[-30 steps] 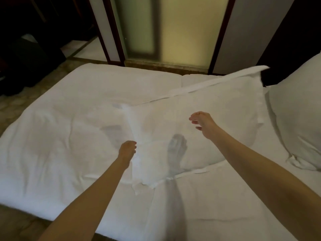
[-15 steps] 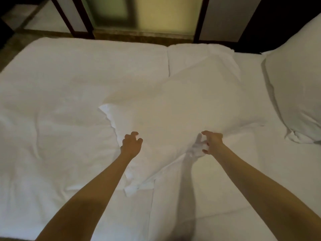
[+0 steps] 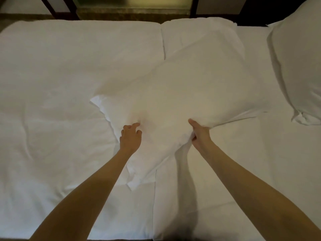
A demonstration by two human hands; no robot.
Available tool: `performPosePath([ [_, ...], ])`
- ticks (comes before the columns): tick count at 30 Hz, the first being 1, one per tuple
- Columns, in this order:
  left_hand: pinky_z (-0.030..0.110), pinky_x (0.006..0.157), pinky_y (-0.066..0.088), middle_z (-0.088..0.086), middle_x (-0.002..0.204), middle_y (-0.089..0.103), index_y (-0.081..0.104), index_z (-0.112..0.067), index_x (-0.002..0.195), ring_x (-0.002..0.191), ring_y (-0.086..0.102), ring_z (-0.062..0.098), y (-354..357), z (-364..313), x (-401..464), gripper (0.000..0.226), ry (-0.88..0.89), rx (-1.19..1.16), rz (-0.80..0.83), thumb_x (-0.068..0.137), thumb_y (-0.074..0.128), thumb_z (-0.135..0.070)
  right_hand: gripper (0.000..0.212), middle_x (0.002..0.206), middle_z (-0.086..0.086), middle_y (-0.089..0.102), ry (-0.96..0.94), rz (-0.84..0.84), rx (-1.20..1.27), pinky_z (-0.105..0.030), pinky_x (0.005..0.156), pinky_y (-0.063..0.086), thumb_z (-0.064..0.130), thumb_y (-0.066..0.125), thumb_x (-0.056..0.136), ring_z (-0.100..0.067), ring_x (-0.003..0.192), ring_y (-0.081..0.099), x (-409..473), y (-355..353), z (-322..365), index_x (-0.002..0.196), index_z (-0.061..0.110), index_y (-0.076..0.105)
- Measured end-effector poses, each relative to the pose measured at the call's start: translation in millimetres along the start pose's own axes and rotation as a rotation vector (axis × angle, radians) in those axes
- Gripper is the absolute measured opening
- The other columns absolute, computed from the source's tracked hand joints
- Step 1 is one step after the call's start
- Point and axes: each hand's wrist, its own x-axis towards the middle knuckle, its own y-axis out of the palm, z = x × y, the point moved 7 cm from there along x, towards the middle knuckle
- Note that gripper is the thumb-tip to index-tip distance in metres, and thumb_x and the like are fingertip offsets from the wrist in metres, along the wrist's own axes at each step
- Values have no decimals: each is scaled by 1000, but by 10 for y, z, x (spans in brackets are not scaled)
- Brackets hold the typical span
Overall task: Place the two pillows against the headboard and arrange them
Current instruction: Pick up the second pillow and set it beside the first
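A large white pillow (image 3: 182,94) lies slantwise in the middle of the bed. My right hand (image 3: 199,134) is shut on its near edge, thumb on top and fingers tucked under the fabric. My left hand (image 3: 130,136) rests on the pillow's near left part, fingers curled and pressing into the cover; I cannot tell if it grips. A second white pillow (image 3: 298,66) leans upright at the far right edge of the view. The headboard itself is out of sight.
The white duvet (image 3: 60,84) covers the left of the bed and the white sheet (image 3: 243,171) the right. Beyond the far edge stand a dark door frame (image 3: 193,7) and a frosted glass panel (image 3: 139,4).
The pillow dropped flat onto the bed. Both hands came down onto its near edge, and the right hand closed on the fabric. The view tilted down toward the bed.
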Motion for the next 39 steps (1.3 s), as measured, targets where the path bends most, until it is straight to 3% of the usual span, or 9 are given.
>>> performPosePath([
  [3, 45, 101, 42, 17, 135, 44, 48, -20, 135, 122, 46, 34, -57, -138, -74, 40, 39, 0, -29, 97, 39, -22, 32, 99, -11, 68, -55, -17, 8, -28, 62, 58, -2, 69, 80, -20, 81, 69, -94, 56, 253, 110, 2, 59],
  [5, 45, 99, 43, 16, 133, 44, 49, -21, 132, 119, 47, 34, -68, -259, -200, 37, 78, -2, -41, 96, 39, -22, 23, 79, -7, 63, -110, -63, 4, -22, 46, 53, -3, 70, 77, -10, 53, 66, -198, 45, 482, 90, 8, 55],
  [9, 45, 96, 44, 13, 127, 46, 53, -20, 121, 111, 51, 31, -26, -520, -471, 29, 149, -20, -15, 95, 40, -21, 38, 63, -4, 49, -240, -147, -66, -17, 36, 43, -7, 70, 71, -4, 32, 50, -505, -168, 1001, 76, 16, 40],
  [13, 44, 96, 45, 13, 125, 46, 53, -19, 120, 109, 53, 30, 63, -824, -720, 28, 217, -23, 46, 95, 39, -22, 38, 61, -4, 42, -337, -173, -252, -25, 47, 40, -10, 68, 64, -15, 48, 45, -873, -474, 1489, 73, 14, 39],
  [17, 48, 95, 47, 21, 124, 53, 55, -13, 124, 106, 58, 37, 179, -1137, -995, 33, 216, -146, 123, 95, 40, -18, 42, 59, -3, 35, -449, -219, -384, -29, 47, 35, -13, 66, 56, -17, 50, 37, -1271, -843, 1957, 65, 14, 35],
  [23, 29, 73, 42, 19, 123, 59, 55, -14, 126, 99, 61, 37, 598, -1582, -1495, 36, 168, -292, 257, 94, 38, -15, 34, 62, -1, 40, -731, -307, -660, -31, 55, 40, -5, 66, 58, -22, 60, 45, -1790, -1372, 2645, 61, 13, 38],
  [28, 24, 69, 39, 9, 117, 57, 53, -16, 128, 74, 51, 15, 950, -2015, -1781, 37, 137, -382, 311, 95, 39, -15, 30, 56, 0, 37, -916, -325, -949, -27, 49, 32, -1, 60, 63, -19, 54, 42, -2115, -1717, 3109, 55, 14, 35],
  [35, 34, 83, 42, 16, 134, 53, 49, -15, 132, 104, 56, 29, 1368, -2909, -2170, 38, 124, -508, 333, 95, 39, -18, 13, 64, -7, 40, -944, -335, -911, -32, 55, 27, -2, 53, 60, -19, 60, 38, -2400, -2594, 3832, 64, 10, 50],
  [39, 43, 102, 42, 15, 139, 50, 47, -19, 135, 122, 52, 34, 1587, -3515, -2351, 41, 163, -527, 337, 95, 39, -19, 10, 63, -7, 40, -991, -375, -818, -25, 51, 25, -4, 50, 60, -18, 58, 38, -2531, -3117, 4172, 65, -13, 53],
])
